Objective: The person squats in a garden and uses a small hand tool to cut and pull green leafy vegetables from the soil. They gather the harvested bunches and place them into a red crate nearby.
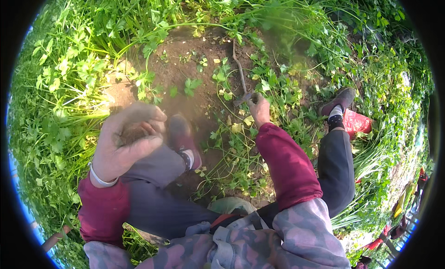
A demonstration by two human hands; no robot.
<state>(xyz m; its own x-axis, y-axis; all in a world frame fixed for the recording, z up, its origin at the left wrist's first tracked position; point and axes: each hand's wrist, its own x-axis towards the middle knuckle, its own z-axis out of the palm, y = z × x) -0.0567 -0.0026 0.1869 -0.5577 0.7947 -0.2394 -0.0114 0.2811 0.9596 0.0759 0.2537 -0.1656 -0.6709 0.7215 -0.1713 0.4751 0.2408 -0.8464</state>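
Observation:
My left hand [130, 138], with a metal bangle at its wrist, is raised over the left shoe, palm up and fingers curled. Its palm looks soiled, and I see nothing held in it. My right hand [259, 107] pinches one end of a small metal blade [242, 99] close to the soil. From that blade a thin, bent wooden stick [239, 65] runs away from me over the ground, apparently as its handle. Cut or fallen leafy stems [243, 157], green and yellowing, lie below and beside the right hand.
Dense leafy plants, probably celery [83, 67], stand on the left and at the back around bare soil [174, 64]. A red plastic bag [357, 123] lies beside my right shoe [339, 102]. My left shoe [184, 140] is on the soil. Dark and red items lie at the far lower right.

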